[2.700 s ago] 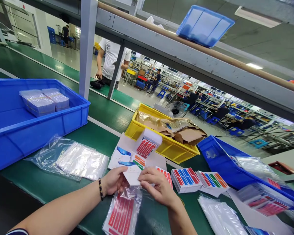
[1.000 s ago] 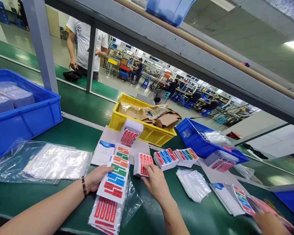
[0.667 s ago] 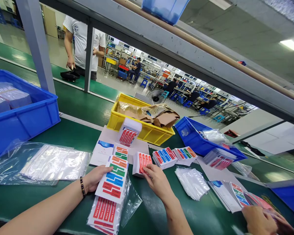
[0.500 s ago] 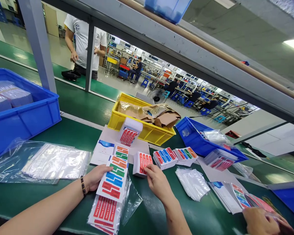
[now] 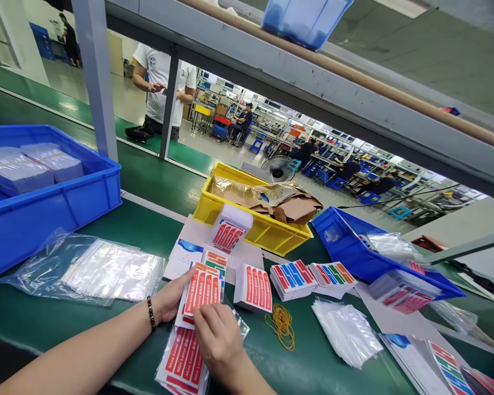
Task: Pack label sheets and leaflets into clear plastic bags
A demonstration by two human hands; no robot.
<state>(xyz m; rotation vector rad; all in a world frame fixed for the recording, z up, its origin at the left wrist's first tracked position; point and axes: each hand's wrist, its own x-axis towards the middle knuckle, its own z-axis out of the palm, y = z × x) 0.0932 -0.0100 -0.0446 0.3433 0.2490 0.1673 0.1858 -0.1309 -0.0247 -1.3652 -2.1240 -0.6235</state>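
Note:
My left hand [image 5: 173, 296], with a beaded bracelet at the wrist, grips the edge of some label sheets. A red-printed label sheet [image 5: 205, 289] lies on top of them, and the closed fingers of my right hand [image 5: 220, 332] pinch its lower edge. Below them, a pile of bagged red label sheets [image 5: 184, 356] rests at the table's front. A stack of red label sheets [image 5: 253, 288] stands to the right of my hands, with yellow rubber bands [image 5: 282, 327] beside it. Two stacks with coloured strips, one of them [image 5: 292, 278] nearer, sit further right.
A blue bin [image 5: 53, 219] stands left, a yellow bin [image 5: 267, 233] behind the stacks, and another blue bin [image 5: 337, 233] right. Clear bags [image 5: 111, 269] lie left and more bags [image 5: 346, 332] right. A metal frame [image 5: 99, 82] crosses above. A person [image 5: 156, 82] stands beyond.
My right hand has moved left from the red stack to the sheets at my left hand, bringing a red sheet. The rubber bands are now uncovered. The co-worker's hands at the right have left view.

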